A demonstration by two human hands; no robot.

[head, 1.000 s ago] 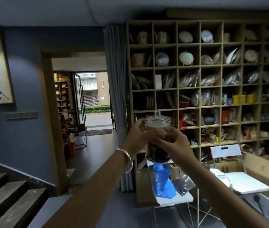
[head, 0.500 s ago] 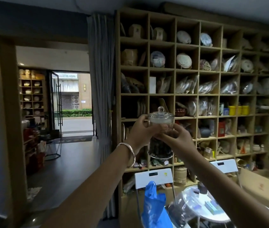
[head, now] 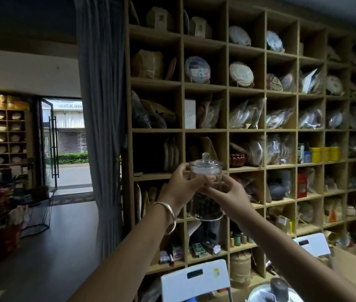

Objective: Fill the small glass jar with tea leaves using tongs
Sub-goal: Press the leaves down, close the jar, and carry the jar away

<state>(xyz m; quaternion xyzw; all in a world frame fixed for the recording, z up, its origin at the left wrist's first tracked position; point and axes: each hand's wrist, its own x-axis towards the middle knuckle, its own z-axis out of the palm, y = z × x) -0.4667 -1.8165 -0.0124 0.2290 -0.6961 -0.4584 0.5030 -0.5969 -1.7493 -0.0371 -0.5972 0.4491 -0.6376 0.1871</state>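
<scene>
Jar: clear glass jar with knobbed glass lid (head: 206, 171), lid on, upright, raised in front of the wooden cubby shelving (head: 247, 130).
Contents: dark tea leaves (head: 205, 207) in lower part.
Left hand (head: 182, 186): fingers curled round jar's upper left side; silver bangle (head: 169, 212) on wrist.
Right hand (head: 227, 194): fingers wrapped round jar's right side.
Below: white folding chair back (head: 194, 280).
Left: grey curtain (head: 100, 127), open doorway.

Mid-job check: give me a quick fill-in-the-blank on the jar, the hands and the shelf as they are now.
1. The clear glass jar is held by ____ hands.
2. Its knobbed glass lid is ____ the jar.
3. The silver bangle sits on the ____ wrist.
4. The dark tea leaves fill the jar's ____ part.

Missing words: both; on; left; lower
</scene>
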